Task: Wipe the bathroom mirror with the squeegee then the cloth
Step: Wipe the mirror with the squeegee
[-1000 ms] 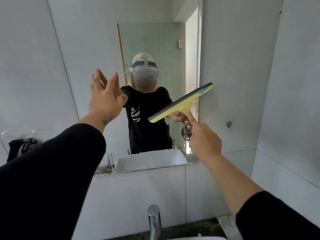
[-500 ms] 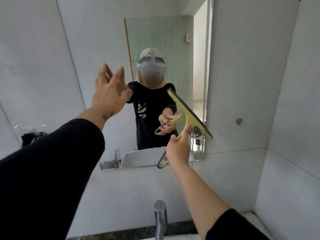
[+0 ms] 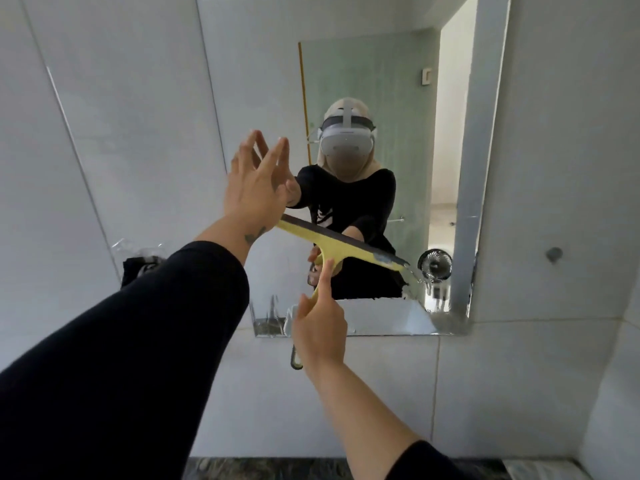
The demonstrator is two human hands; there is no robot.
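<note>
The wall mirror (image 3: 249, 81) fills the upper middle of the head view. My right hand (image 3: 320, 327) grips the handle of a yellow squeegee (image 3: 341, 245), forefinger stretched along its neck. Its dark rubber blade lies against the lower glass, slanting down to the right. My left hand (image 3: 254, 183) is raised with fingers spread, its fingertips at or near the glass left of the blade; contact is unclear. No cloth is visible.
Grey wall tiles (image 3: 561, 168) surround the mirror. A dark countertop edge (image 3: 263, 471) shows at the bottom. In the mirror I see a small fan (image 3: 434, 265), a doorway and a dark bag (image 3: 138, 270) at the left.
The squeegee blade has turned from steep to nearly level and swung left across the lower mirror. The camera has tilted upward, and the tap has left the view. My left hand stays raised.
</note>
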